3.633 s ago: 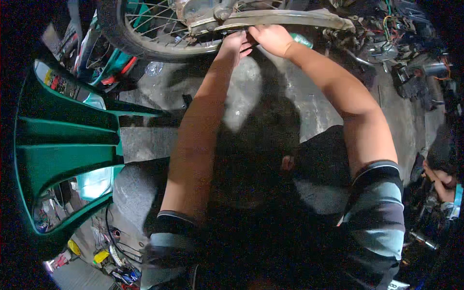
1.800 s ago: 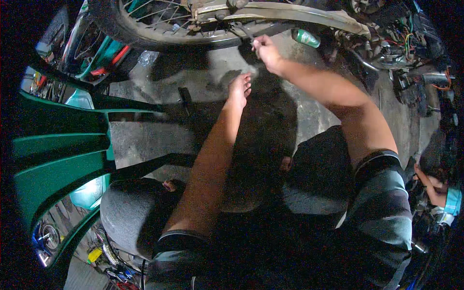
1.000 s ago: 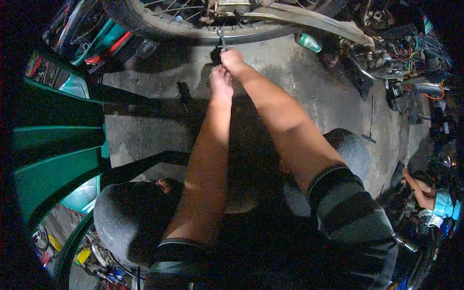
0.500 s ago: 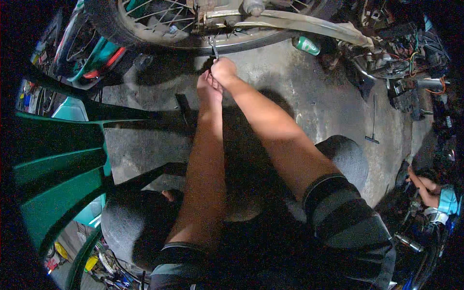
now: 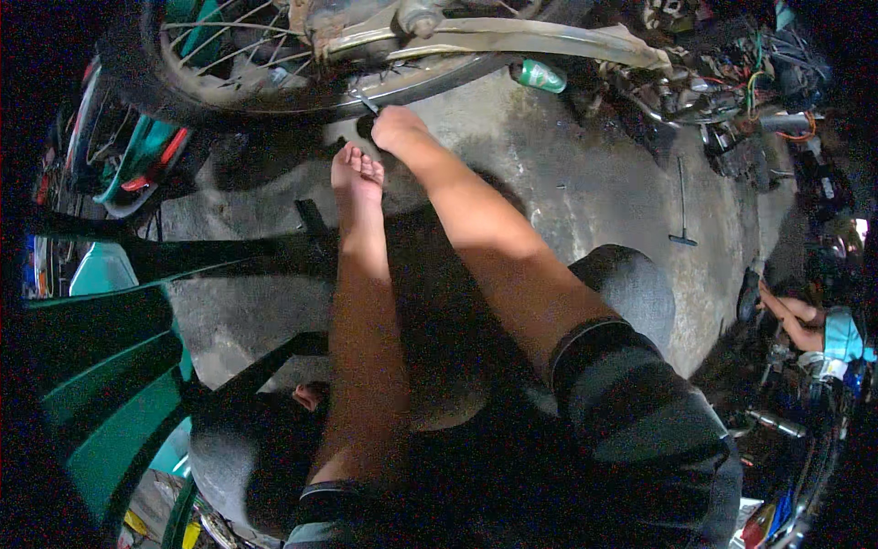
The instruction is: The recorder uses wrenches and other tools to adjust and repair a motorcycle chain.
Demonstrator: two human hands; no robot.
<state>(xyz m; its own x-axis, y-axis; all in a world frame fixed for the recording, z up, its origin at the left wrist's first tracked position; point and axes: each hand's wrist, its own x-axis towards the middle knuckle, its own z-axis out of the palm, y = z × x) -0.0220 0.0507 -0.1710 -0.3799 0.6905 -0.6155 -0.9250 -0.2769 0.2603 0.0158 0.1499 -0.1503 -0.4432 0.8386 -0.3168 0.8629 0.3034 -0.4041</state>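
Observation:
My right hand [image 5: 400, 130] is closed around a slim metal wrench [image 5: 364, 99]. The wrench reaches up to the rim of a spoked motorcycle wheel [image 5: 274, 108]; whether its head sits on a fastener there is too small to tell. Just below and left, my left hand [image 5: 358, 172] is turned palm up with its fingers curled in. A small dark shape shows by its fingertips, and I cannot make out what it is. The two hands are apart. Across the wheel runs a worn metal swingarm [image 5: 512, 37].
A green can [image 5: 541, 77] lies below the swingarm. A T-handled tool [image 5: 682, 240] rests on the concrete floor to the right. At left stands a green plastic chair [image 5: 119, 366]. Exposed motorcycle parts and wires [image 5: 754, 96] are at upper right; another person's arm [image 5: 786, 316] shows at far right.
My left hand has drawn away from the right hand and lower. The right hand still grips the wrench, now tilted more to the left. The whole view has shifted, moving the scene leftward.

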